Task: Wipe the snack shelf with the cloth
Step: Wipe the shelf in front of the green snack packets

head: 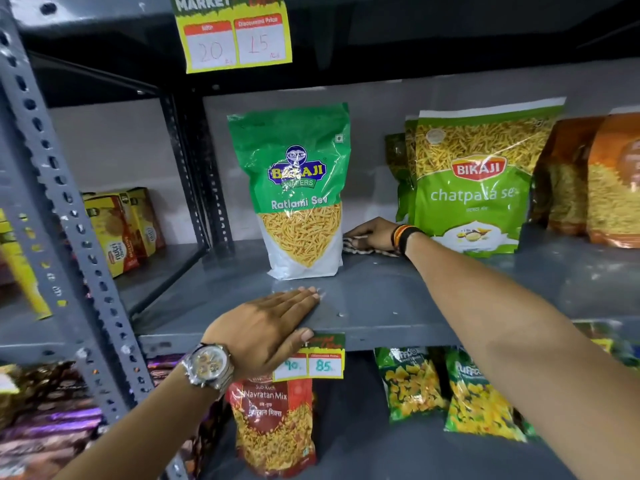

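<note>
The grey metal snack shelf (388, 299) runs across the middle of the view. My right hand (372, 233) reaches deep to its back and presses a striped cloth (360, 249) flat on the shelf, between a green Ratlami Sev bag (299, 195) and a green chatpata sev bag (474, 188). The cloth is mostly hidden under the hand. My left hand (266, 329), with a wristwatch, lies flat on the shelf's front edge, fingers together, thumb over the lip, holding nothing.
Orange snack bags (599, 188) stand at the right of the shelf. Yellow boxes (121, 226) sit in the neighbouring bay beyond a perforated upright (52, 188). Price tags (310, 365) hang on the front lip. Below are a Navratan Mix bag (273, 424) and green puff bags (446, 386).
</note>
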`<action>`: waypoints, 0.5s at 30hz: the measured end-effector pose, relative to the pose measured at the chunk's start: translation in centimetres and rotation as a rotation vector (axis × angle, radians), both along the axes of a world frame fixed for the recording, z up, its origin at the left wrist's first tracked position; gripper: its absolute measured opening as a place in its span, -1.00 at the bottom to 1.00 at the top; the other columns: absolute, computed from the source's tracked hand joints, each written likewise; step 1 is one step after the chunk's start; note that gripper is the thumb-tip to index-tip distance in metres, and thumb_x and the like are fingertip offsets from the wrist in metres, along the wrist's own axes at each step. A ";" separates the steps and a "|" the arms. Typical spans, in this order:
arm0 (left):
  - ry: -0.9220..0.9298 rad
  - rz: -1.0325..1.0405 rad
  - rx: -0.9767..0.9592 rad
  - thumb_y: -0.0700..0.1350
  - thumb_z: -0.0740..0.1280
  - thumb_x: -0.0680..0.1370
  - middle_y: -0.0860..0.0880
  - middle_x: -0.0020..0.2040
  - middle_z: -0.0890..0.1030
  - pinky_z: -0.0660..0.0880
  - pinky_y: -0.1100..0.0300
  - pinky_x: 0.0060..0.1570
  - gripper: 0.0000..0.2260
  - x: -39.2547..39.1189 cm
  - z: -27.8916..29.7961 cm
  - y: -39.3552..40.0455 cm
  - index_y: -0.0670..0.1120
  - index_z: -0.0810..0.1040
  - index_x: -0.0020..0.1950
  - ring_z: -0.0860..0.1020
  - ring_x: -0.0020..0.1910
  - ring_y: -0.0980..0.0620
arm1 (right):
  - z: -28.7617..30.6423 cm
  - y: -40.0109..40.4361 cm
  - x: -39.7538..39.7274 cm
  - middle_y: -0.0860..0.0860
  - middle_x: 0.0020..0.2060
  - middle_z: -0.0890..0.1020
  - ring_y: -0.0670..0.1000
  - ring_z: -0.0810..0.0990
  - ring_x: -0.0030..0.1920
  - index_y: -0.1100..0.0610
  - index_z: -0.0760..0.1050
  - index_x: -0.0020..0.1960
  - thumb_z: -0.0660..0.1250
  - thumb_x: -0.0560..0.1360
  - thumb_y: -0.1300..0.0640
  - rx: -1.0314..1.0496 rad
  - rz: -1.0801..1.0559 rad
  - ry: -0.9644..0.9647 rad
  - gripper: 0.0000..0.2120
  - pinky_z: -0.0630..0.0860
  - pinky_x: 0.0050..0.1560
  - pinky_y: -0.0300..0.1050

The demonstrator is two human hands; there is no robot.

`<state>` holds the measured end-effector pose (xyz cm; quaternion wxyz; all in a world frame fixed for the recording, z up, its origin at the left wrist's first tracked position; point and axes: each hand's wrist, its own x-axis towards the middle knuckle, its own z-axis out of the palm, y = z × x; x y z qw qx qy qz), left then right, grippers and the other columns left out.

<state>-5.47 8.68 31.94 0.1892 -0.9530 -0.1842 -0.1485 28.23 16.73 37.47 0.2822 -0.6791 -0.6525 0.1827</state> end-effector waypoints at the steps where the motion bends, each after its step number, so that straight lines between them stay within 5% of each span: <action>1: 0.000 0.003 -0.003 0.19 -0.12 0.70 -0.06 0.54 0.36 0.20 0.10 0.48 -0.42 0.0 0.1 -0.1 -0.12 0.25 0.58 0.36 0.50 -0.01 | 0.0 -1.2 -0.2 0.02 0.24 0.62 0.00 0.56 0.25 0.04 0.60 0.25 0.41 0.51 0.15 0.004 0.016 0.008 -0.68 0.41 0.25 -0.23; 7: -0.003 0.031 -0.021 0.23 -0.15 0.67 -0.04 0.56 0.33 0.19 0.14 0.45 -0.38 0.0 0.2 -0.2 -0.09 0.22 0.60 0.35 0.51 -0.01 | -0.3 -10.6 -1.6 -0.06 0.29 0.55 -0.22 0.45 0.27 -0.01 0.58 0.26 0.40 0.52 0.09 0.004 0.138 -0.040 -0.69 0.32 0.17 -0.43; 10: 0.004 0.021 -0.012 0.21 -0.13 0.68 -0.09 0.53 0.39 0.31 0.08 0.41 -0.39 0.1 0.3 -0.4 -0.13 0.29 0.57 0.41 0.46 -0.06 | 0.2 -13.8 -1.1 -0.19 0.11 0.59 -0.41 0.49 0.06 0.01 0.61 0.23 0.41 0.51 0.09 0.085 0.178 0.001 -0.71 0.36 0.11 -0.48; 13: 0.006 0.006 -0.017 0.19 -0.09 0.68 -0.12 0.49 0.44 0.42 0.02 0.35 -0.40 0.1 0.4 -0.6 -0.16 0.34 0.54 0.47 0.42 -0.09 | 1.1 -13.4 -0.4 -0.03 0.18 0.62 -0.18 0.54 0.14 0.09 0.60 0.24 0.38 0.53 0.19 0.178 0.052 0.071 -0.72 0.39 0.21 -0.28; 15: -0.004 0.010 -0.021 0.18 -0.06 0.68 -0.12 0.49 0.44 0.43 0.02 0.34 -0.42 0.0 0.4 -0.6 -0.15 0.34 0.54 0.47 0.42 -0.09 | 0.5 -12.3 -0.5 0.06 0.25 0.60 -0.06 0.52 0.24 0.13 0.59 0.25 0.38 0.53 0.21 0.124 -0.001 0.014 -0.71 0.36 0.18 -0.31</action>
